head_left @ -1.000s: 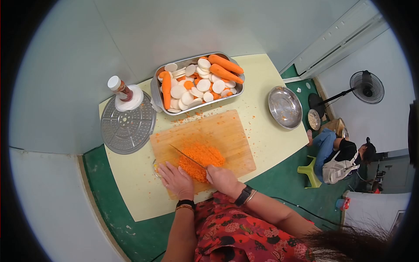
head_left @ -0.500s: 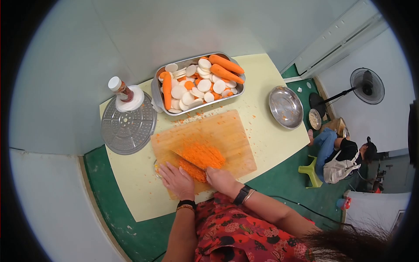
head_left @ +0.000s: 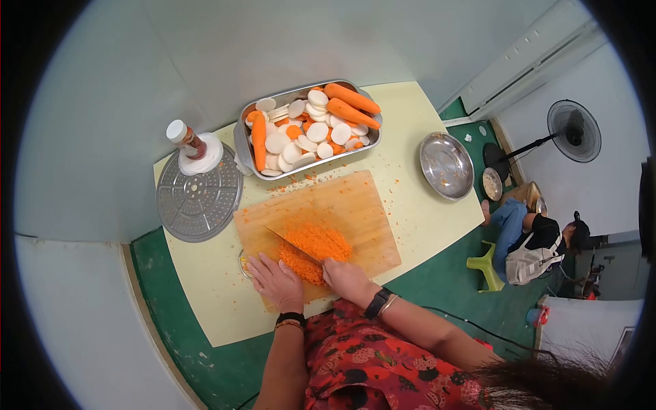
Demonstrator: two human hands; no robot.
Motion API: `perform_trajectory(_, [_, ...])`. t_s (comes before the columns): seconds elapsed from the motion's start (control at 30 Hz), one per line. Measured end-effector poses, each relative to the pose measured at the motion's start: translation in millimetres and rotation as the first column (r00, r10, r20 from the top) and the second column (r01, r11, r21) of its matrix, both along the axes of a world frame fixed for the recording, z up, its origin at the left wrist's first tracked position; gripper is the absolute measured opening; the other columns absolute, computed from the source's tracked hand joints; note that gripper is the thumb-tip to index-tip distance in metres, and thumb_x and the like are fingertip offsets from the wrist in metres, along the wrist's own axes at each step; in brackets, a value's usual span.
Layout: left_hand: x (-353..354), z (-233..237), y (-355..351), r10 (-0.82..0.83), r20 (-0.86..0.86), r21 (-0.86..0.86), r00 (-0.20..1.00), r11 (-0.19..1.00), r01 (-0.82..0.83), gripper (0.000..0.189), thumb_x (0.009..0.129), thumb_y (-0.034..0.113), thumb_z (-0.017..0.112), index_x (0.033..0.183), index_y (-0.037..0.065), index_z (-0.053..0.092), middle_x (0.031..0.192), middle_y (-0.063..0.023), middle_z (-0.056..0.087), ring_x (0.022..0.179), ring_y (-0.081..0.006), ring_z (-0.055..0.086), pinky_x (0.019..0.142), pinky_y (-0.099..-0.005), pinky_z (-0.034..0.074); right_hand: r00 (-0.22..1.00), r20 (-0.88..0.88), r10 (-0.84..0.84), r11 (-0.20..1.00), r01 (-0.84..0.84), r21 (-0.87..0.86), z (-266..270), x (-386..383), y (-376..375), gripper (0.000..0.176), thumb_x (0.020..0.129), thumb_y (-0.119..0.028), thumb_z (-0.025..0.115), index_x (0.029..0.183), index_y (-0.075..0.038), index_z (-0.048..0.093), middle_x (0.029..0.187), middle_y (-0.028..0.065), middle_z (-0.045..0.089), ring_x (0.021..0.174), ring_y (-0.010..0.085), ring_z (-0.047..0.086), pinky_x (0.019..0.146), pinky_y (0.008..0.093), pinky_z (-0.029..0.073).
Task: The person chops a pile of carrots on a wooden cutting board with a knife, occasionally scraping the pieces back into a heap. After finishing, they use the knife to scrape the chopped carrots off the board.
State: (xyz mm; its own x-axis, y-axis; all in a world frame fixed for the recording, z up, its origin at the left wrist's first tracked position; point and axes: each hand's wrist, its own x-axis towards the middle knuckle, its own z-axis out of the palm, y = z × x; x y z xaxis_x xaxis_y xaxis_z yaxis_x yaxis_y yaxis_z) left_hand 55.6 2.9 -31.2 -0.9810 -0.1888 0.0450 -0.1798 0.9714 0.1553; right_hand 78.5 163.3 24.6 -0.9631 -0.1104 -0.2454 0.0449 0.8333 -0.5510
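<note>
A heap of finely chopped carrot (head_left: 320, 240) lies on the wooden cutting board (head_left: 369, 212). My right hand (head_left: 347, 279) is wrapped round the handle of a knife (head_left: 295, 247), whose blade lies across the heap, pointing up and to the left. My left hand (head_left: 277, 281) rests flat at the board's lower left edge, fingers stretched out, close beside the carrot and holding nothing. A metal handle ring (head_left: 242, 264) shows at the board's left edge, by my left fingertips.
Behind the board stands a metal tray (head_left: 238, 140) of white slices and carrots. A perforated disc (head_left: 198, 205) with a spice jar (head_left: 186, 139) is at left, a steel bowl (head_left: 447, 167) at right. Beyond the table are a seated person (head_left: 529, 256), a green stool (head_left: 486, 268) and a fan (head_left: 574, 131).
The knife blade has shifted slightly over the chopped carrot, still in my right hand. My left hand has stayed in nearly the same place. The whole view has moved a little.
</note>
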Motion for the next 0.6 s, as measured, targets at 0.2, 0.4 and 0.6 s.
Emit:
perform_trajectory(0.2, [0.0,-0.1,0.4,0.000,-0.014,-0.008,1.000,1.000,0.000,0.053,0.101,0.029,0.035,0.146,0.000,0.032,0.156,-0.0216,0.024,0.142,-0.0387,0.024,0.110,-0.0496,0.024,0.998,-0.056,-0.002,1.000,0.001,-0.012,7.4,-2.5,1.4,0.018,0.093,-0.018,0.051,0.086,-0.002,0.053,0.070,0.0205,0.064,0.064,0.0385,0.064,0.057,0.0482,0.051])
perform_trajectory(0.4, [-0.3,3.1,-1.0,-0.004,-0.013,0.000,1.000,1.000,0.005,0.054,0.101,0.029,0.034,0.146,0.000,0.032,0.156,-0.0216,0.024,0.143,-0.0388,0.024,0.110,-0.0499,0.024,0.999,-0.032,-0.001,1.000,0.002,0.029,-0.8,-2.2,2.5,0.018,0.093,-0.019,0.051,0.086,-0.002,0.053,0.069,0.0208,0.065,0.064,0.0379,0.066,0.057,0.0487,0.052])
perform_trajectory(0.6, [0.0,-2.3,-1.0,-0.010,-0.021,-0.006,1.000,1.000,0.010,0.054,0.102,0.031,0.033,0.146,0.000,0.032,0.156,-0.0211,0.023,0.143,-0.0385,0.023,0.111,-0.0500,0.023,0.998,-0.063,-0.030,0.999,0.031,0.015,-2.7,-0.2,4.8,0.018,0.093,-0.018,0.051,0.085,-0.002,0.053,0.068,0.0205,0.063,0.063,0.0386,0.064,0.055,0.0486,0.051])
